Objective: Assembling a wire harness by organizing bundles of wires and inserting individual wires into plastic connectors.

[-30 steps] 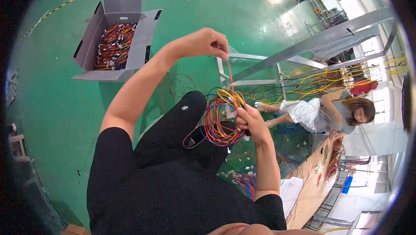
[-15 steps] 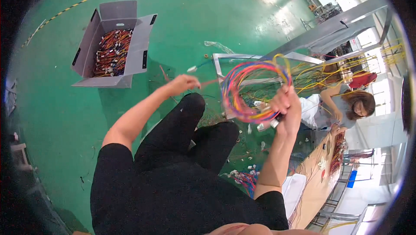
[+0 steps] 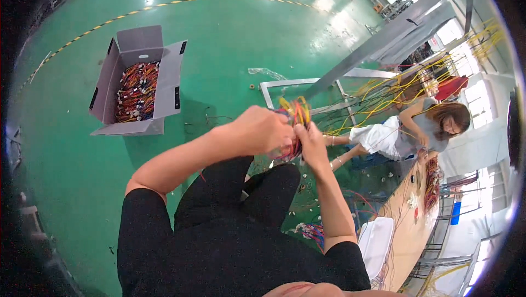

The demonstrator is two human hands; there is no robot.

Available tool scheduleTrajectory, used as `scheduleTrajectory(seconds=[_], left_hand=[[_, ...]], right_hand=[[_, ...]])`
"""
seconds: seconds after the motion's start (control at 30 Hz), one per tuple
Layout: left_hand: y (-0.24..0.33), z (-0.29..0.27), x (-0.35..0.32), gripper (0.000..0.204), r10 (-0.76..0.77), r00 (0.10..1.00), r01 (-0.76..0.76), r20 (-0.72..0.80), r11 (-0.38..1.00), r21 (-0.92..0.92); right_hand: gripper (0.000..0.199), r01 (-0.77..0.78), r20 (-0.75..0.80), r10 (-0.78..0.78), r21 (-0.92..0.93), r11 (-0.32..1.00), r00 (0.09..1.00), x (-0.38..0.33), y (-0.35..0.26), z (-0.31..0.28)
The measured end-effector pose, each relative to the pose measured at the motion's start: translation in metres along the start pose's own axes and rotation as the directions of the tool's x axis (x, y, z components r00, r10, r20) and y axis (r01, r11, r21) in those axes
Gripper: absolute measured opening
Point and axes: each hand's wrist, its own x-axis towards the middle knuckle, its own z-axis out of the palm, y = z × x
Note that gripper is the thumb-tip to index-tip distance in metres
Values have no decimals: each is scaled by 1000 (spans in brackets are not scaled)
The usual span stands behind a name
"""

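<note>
A bundle of coiled wires in red, yellow and blue is gathered between my two hands, in front of my knees. My left hand is closed round its left side, back of the hand upward. On the other side my right hand grips the bundle, thumb along the wires. The two hands nearly touch and cover much of the coil, so its loose ends cannot be made out.
On the green floor at the left stands an open grey box holding many wire bundles. A metal frame with hanging yellow wires rises at the right. Beyond are a seated person, a table and a white tray.
My left hand has come right, from a stretched wire end to the coil. The wide loop has been drawn together into a compact bundle between both hands. The right hand has moved left.
</note>
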Motion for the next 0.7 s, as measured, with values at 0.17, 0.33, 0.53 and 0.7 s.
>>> scheduleTrajectory(seconds=[0.17,0.33,0.53,0.7], left_hand=[[0,-10,16,33,-168,986,168,12,985,26],[-12,10,7,16,128,984,-128,128,992,-10],[-19,12,-7,23,120,955,-96,272,991,-97],[-8,2,-17,26,14,969,3,248,998,-69]], right_hand=[[28,240,133,-216,-192,952,967,-20,23,4],[23,198,373,-109,-210,957,922,-29,2,6],[20,-73,668,55,-2,997,742,-32,1,-9],[26,274,525,-29,-397,876,851,-34,9,-10]])
